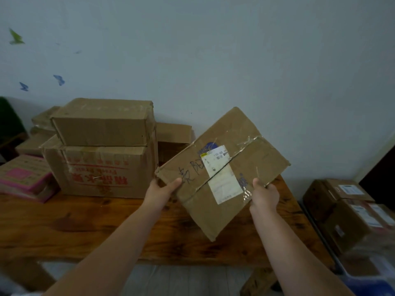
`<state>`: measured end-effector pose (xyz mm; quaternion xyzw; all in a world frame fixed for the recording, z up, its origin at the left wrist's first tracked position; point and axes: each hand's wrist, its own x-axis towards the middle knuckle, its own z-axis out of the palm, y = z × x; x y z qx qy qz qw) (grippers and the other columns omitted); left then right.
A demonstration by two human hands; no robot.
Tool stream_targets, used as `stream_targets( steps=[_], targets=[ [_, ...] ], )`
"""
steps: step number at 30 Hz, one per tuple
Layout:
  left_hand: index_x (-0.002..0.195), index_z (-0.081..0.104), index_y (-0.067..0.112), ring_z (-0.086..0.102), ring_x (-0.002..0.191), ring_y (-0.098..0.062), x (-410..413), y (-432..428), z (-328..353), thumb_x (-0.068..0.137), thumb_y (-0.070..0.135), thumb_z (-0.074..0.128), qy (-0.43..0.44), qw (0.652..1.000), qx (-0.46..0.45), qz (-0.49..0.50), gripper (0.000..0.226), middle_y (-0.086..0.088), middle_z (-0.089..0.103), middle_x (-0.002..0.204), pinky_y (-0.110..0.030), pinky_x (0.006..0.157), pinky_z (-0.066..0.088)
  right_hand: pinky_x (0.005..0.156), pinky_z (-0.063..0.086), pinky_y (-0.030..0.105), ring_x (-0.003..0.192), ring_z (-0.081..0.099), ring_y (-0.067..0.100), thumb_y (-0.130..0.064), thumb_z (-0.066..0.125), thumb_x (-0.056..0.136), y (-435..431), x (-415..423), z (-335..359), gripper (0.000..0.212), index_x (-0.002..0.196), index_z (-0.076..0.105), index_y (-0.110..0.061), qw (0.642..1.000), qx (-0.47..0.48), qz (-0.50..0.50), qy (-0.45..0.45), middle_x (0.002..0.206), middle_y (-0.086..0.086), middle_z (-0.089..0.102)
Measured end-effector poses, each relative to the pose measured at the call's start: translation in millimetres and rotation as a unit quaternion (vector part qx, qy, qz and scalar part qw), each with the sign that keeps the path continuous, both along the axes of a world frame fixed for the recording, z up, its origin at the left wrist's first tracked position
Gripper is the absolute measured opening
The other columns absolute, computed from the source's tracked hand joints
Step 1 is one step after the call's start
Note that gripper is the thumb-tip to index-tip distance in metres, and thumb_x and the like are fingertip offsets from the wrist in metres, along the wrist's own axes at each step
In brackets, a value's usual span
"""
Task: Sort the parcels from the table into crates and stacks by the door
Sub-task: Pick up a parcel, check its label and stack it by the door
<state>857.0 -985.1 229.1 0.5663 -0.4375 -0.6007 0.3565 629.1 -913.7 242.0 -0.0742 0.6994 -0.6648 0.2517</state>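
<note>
Tilted parcel (222,171), fingers (176,181) pinching both edges (midair)

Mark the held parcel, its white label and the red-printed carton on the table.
held parcel (222,129): head view, upper flap.
white label (221,175): head view, its middle.
red-printed carton (100,171): head view, printed front face.

Small box (102,122) atop large box (102,169), on table (64,227) left, held parcel (222,174) right

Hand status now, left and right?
Left hand: grips the cardboard parcel at its left corner.
Right hand: grips the same parcel's near edge.
</note>
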Motion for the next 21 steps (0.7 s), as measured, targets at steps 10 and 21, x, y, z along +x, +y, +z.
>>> stream_targets(
  steps=[10, 21],
  targets=[
    [0.113, 0.055, 0.015, 0.056, 0.108, -0.03, -11, -4, -6, 0.091, 0.021, 0.06, 0.032, 0.997, -0.056, 0.051, 0.023, -0.005, 0.06, 0.111, -0.052, 0.093, 0.048, 0.082, 0.054, 0.043, 0.101, 0.062, 0.03, 0.002, 0.066, 0.083, -5, 14, -3, 0.061, 0.135, 0.037, -0.008, 0.983, -0.106, 0.063, -0.136, 0.123, 0.02, 0.056],
    [0.097, 0.06, 0.02, 0.057, 0.103, -0.027, -3, -19, -3, 0.091, 0.022, 0.059, -0.047, 0.995, -0.091, 0.016, 0.007, -0.002, 0.063, 0.101, -0.049, 0.092, 0.049, 0.068, 0.047, 0.024, 0.09, 0.057, 0.01, -0.021, 0.065, 0.087, 13, -46, 10, 0.04, 0.126, 0.058, -0.016, 0.977, 0.032, 0.15, 0.147, 0.123, 0.006, 0.06]
  ],
)
